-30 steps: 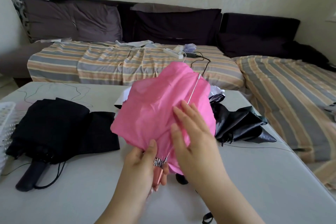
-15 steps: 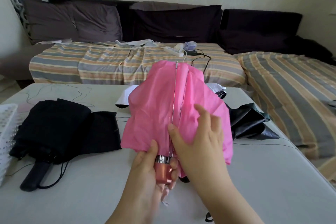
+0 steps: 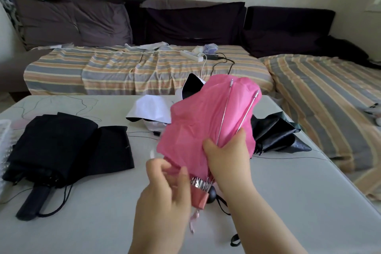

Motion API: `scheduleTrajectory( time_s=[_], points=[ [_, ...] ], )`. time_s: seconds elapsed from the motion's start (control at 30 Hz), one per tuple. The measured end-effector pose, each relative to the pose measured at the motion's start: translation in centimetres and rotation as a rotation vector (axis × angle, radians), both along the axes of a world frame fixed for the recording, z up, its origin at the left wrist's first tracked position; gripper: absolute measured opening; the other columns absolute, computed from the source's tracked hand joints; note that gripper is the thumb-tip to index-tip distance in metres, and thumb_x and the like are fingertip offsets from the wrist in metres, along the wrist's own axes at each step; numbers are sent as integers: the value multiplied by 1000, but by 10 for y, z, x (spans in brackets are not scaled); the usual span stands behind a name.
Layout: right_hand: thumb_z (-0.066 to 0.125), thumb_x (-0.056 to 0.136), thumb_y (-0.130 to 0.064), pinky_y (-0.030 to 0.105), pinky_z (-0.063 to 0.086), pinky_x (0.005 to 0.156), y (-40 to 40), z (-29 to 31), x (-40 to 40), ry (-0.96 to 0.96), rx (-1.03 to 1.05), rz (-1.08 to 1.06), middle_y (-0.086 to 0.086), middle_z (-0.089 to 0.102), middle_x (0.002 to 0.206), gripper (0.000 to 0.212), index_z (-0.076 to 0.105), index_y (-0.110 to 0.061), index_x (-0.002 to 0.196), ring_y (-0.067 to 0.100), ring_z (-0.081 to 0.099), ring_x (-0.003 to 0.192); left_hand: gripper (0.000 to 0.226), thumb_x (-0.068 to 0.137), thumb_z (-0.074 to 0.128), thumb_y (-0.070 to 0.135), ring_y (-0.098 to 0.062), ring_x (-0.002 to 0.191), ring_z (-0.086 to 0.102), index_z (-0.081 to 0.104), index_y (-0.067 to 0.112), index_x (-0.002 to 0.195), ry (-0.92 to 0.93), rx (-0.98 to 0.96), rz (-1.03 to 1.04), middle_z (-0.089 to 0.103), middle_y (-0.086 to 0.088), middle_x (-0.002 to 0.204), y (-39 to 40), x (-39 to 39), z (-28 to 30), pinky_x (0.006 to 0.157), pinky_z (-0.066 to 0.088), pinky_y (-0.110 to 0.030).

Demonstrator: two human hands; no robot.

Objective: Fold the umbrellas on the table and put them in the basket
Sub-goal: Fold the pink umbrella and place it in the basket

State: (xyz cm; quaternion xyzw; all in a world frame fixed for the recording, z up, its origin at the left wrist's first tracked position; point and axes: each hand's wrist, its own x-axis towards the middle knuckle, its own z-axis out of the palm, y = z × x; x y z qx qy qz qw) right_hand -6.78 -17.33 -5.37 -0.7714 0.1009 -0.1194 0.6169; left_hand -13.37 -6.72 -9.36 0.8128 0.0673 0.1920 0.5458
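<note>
Since a moment ago the right hand (image 3: 227,161) has wrapped round the pink umbrella (image 3: 206,117) low on its canopy, gathering cloth and ribs, while the left hand (image 3: 167,189) has slipped off the handle and now pinches a fold of pink fabric beside it. It is held above the table's (image 3: 82,222) near middle, still loose. A black umbrella (image 3: 59,150) lies collapsed toward the left edge, another (image 3: 276,134) crumpled toward the right. At the left edge, the basket (image 3: 4,140) shows no umbrella inside, so I judge most work remains.
</note>
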Motion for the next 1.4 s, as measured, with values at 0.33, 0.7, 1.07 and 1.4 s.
scheduleTrajectory(
  time_s=[0.33,0.7,1.07,1.4],
  points=[
    [68,84,-29,28,47,84,12,-5,-7,-40,-4,98,-5,56,106,37,39,-26,107,16,56,99,70,93,57,26,3,51,56,11,49,140,274,-27,-369,57,8,61,-5,7,7,52,40,-10],
    [60,91,-30,8,46,76,0,3,-13,-116,67,310,-7,60,90,24,56,-35,114,-2,56,79,39,73,70,30,-22,59,60,68,26,112,194,-867,-533,57,-9,68,15,14,24,63,46,-35],
    [63,85,-16,9,48,72,-7,1,-14,-175,-275,289,-19,55,93,62,38,-34,139,-12,54,87,47,71,57,1,-22,47,57,55,19,115,156,-949,-449,58,-13,61,9,22,12,47,46,-28],
    [61,82,-13,19,45,64,-5,2,-9,-159,-355,229,-9,55,69,51,50,-31,129,4,54,75,50,66,71,9,-20,49,53,57,23,113,105,-848,-366,56,-8,57,-7,18,2,55,47,-33]
  ],
)
